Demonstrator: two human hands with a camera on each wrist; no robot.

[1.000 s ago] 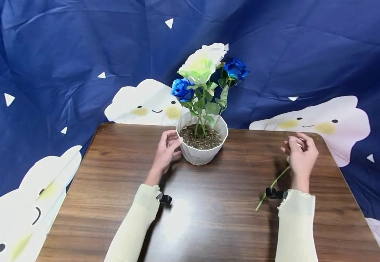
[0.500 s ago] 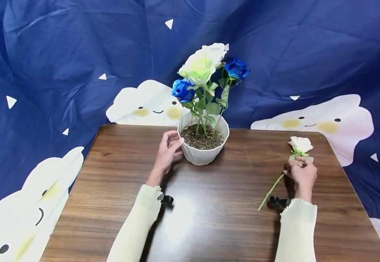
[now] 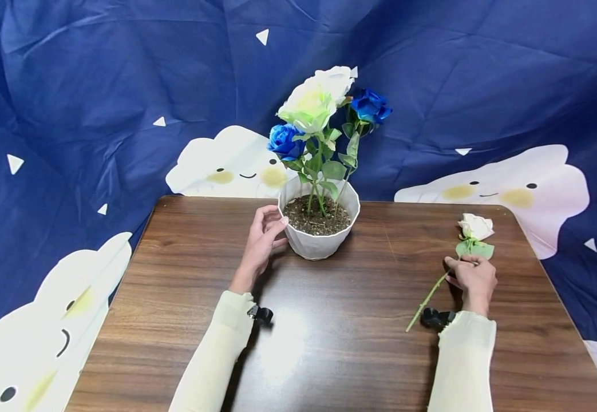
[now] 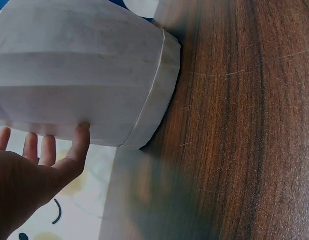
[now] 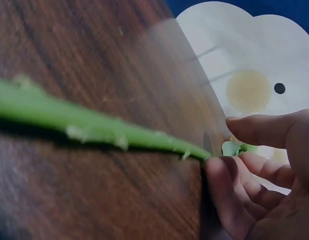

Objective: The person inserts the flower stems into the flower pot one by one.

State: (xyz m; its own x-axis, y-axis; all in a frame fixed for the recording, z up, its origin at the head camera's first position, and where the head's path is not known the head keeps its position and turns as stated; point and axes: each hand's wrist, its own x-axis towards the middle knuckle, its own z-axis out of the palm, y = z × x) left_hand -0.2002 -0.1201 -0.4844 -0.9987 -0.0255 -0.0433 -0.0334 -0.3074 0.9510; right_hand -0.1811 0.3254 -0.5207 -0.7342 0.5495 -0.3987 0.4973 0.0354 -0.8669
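Observation:
A white faceted flowerpot [image 3: 313,246] with soil and several roses stands near the table's back edge. My left hand [image 3: 259,243] rests at its left side, thumb near the rim; in the left wrist view a fingertip touches the pot wall [image 4: 69,70]. At the right lies a single white rose [image 3: 475,227], its green stem [image 3: 429,294] slanting toward the front. My right hand [image 3: 474,279] is over the stem just below the leaves. In the right wrist view the stem [image 5: 119,132] runs to the fingertips, with thumb and fingers still apart around it.
Two blue roses [image 3: 287,142] and white-green blooms [image 3: 308,106] rise high above the pot. The brown wooden table [image 3: 329,332] ends close behind the pot and the loose rose. A blue cloth [image 3: 97,68] with white clouds hangs behind.
My right hand has drawn back toward the front, from over the rose's bloom to its stem, uncovering bloom and leaves. My left hand has stayed at the pot.

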